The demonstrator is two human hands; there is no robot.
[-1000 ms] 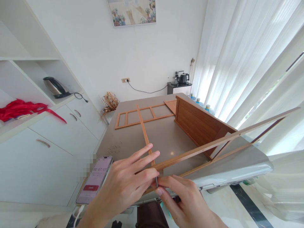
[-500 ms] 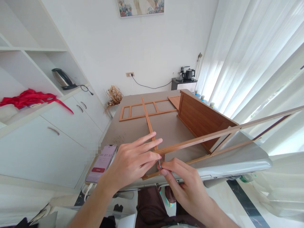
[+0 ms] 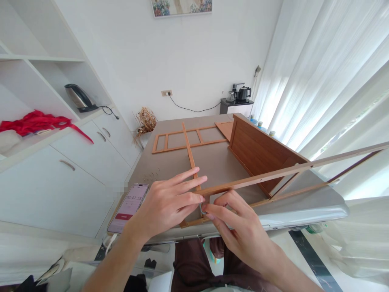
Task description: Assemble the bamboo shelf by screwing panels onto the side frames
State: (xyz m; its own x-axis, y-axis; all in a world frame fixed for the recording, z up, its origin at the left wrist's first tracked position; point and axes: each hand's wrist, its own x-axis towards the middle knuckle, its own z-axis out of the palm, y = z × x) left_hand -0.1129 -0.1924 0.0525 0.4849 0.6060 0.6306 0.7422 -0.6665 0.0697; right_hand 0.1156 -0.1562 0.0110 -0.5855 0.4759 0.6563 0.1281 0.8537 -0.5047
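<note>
My left hand (image 3: pixel 167 205) grips the wooden frame (image 3: pixel 258 178) near its left corner, index finger and thumb at the joint, other fingers stretched across a long wooden slat (image 3: pixel 189 150). That slat runs away from me over the table. Just below the joint, my right hand (image 3: pixel 243 227) pinches a small bent hex key (image 3: pixel 201 210) between thumb and fingers. The key's upper end meets the underside of the joint; its tip is hidden by my left fingers. The frame stands on edge and reaches far to the right.
On the table (image 3: pixel 170 172) lie a ladder-like wooden frame (image 3: pixel 176 149), a brown panel unit (image 3: pixel 258 152) and scattered small screws (image 3: pixel 151 175). A phone (image 3: pixel 129 207) showing a timer lies at the left edge. White cabinets (image 3: pixel 75 170) stand left, curtains (image 3: pixel 328 81) right.
My head view has shifted, so the table sits higher in the picture. My right fingers have changed position around the hex key, whose bend now shows. My left hand stays at the joint.
</note>
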